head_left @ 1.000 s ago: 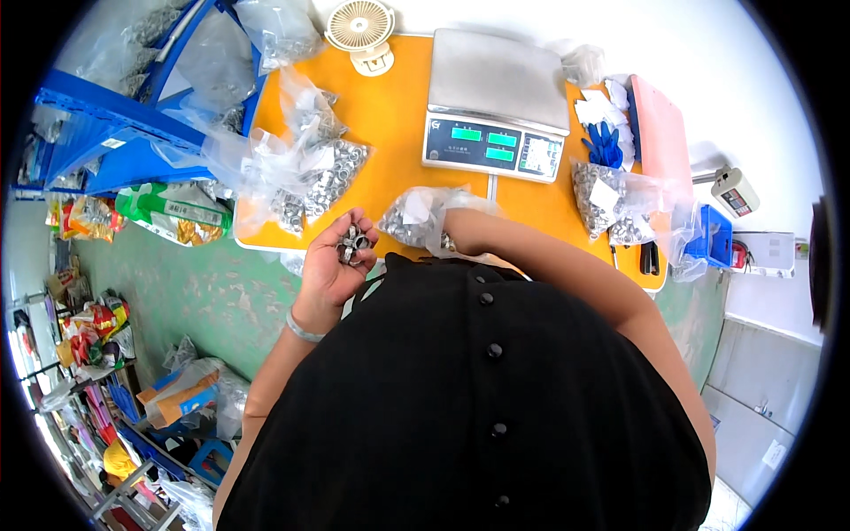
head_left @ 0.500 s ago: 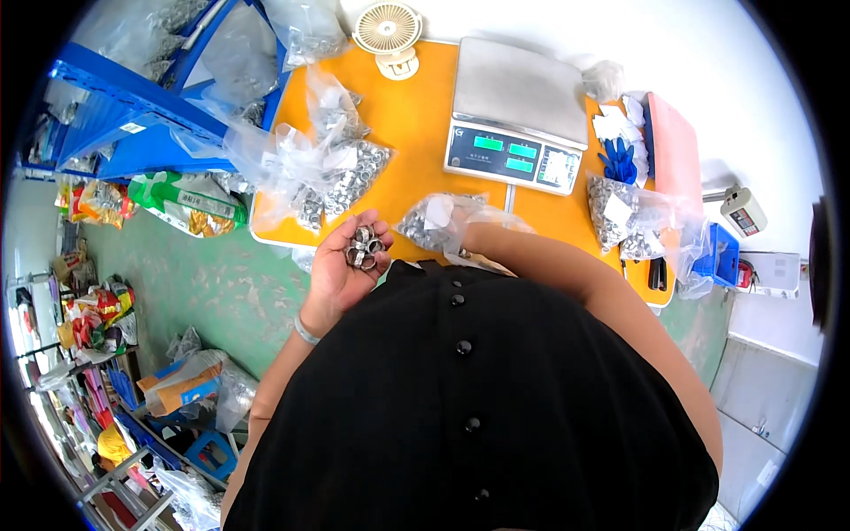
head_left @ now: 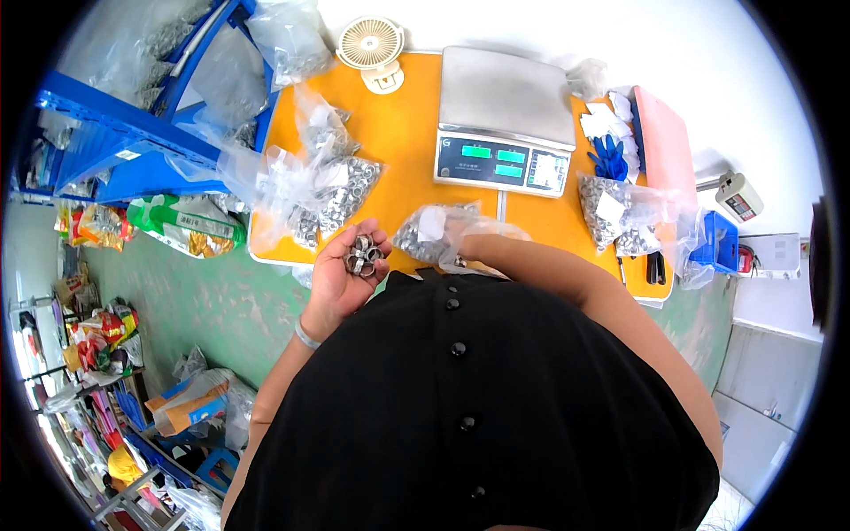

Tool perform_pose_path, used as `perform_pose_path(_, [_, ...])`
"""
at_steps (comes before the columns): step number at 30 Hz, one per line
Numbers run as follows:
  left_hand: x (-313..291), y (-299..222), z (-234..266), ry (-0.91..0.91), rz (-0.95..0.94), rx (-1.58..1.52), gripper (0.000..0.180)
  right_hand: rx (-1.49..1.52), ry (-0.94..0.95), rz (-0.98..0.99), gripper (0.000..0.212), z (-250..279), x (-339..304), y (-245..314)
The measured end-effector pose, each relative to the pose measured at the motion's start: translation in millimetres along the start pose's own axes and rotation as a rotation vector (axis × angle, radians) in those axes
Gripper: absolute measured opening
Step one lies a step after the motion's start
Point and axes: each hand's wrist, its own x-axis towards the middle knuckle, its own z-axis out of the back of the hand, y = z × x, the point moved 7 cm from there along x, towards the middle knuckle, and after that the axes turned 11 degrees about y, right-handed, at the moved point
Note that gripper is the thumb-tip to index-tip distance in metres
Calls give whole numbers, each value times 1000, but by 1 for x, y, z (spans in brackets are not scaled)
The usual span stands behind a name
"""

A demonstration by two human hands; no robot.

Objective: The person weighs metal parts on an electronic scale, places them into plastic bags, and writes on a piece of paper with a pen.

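My left hand [head_left: 329,281] is palm up in front of the table, its fingers curled round several small metal rings [head_left: 363,256] that look like hose clamps. At the table's near edge lies a clear plastic bag [head_left: 416,237] of similar metal parts with a white paper slip on it. My right hand [head_left: 467,248] reaches to that bag's right side; plastic and my forearm hide its fingers. Left of it, further back, more open bags [head_left: 352,190] of metal rings stand on the orange table [head_left: 403,115].
A digital scale [head_left: 505,106] with a bare steel pan stands at the back, beside a small fan [head_left: 372,44]. At right are blue gloves [head_left: 609,159], another bag of metal parts [head_left: 600,208], a pink board [head_left: 666,142] and a blue bin [head_left: 719,241]. Blue shelving [head_left: 133,119] borders the left.
My right hand has shifted slightly down and left at the bag, and a few metal pieces now show beside it. The left hand still holds the rings. The whole view has shifted slightly.
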Motion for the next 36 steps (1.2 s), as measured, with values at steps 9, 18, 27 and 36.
perform_pose_path(9, [28, 8, -14, 41, 63, 24, 25, 614, -112, -58, 13, 32, -82, -24])
perform_pose_path(18, [94, 69, -104, 365, 365, 221, 38, 912, -457, 538, 11, 122, -159, 3])
perform_pose_path(27, [187, 93, -132, 447, 421, 164, 31, 490, -708, 235, 29, 171, -173, -44])
perform_pose_path(36, [313, 35, -134, 105, -29, 853, 11, 743, -848, 66, 19, 150, -186, -139])
